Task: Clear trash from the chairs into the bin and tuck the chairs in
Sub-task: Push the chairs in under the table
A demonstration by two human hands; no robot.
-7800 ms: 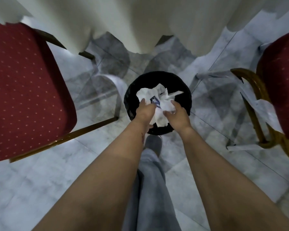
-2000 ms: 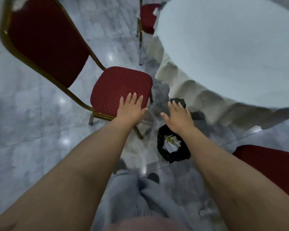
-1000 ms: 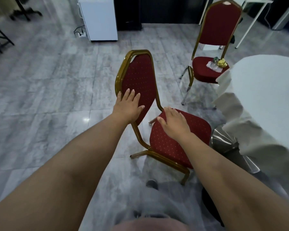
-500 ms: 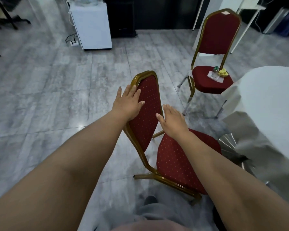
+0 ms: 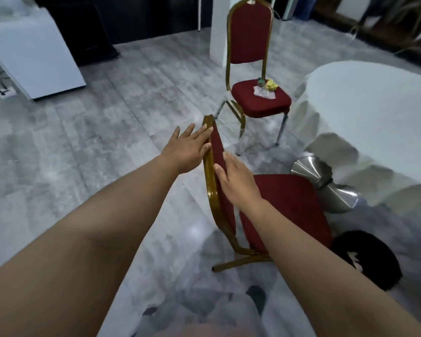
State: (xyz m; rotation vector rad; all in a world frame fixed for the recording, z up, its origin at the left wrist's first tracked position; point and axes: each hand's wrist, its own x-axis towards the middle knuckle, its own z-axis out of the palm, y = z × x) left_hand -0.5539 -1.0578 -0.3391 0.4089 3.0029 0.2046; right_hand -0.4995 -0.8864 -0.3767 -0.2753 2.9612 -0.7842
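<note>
Left hand (image 5: 187, 149) and right hand (image 5: 237, 182), both flat and open, flank the chair (image 5: 272, 205) back's gold edge — bare floor (image 5: 83, 147) leftward (red seat bare).

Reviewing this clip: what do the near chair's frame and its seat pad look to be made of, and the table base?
Near chair's frame: likely metal tube with a glossy gold finish; it shows highlights. Seat pad: red woven fabric with a fine pale dot pattern, matte, probably padded. Table base: polished or brushed metal, judging by its bright streaky reflections.
</note>
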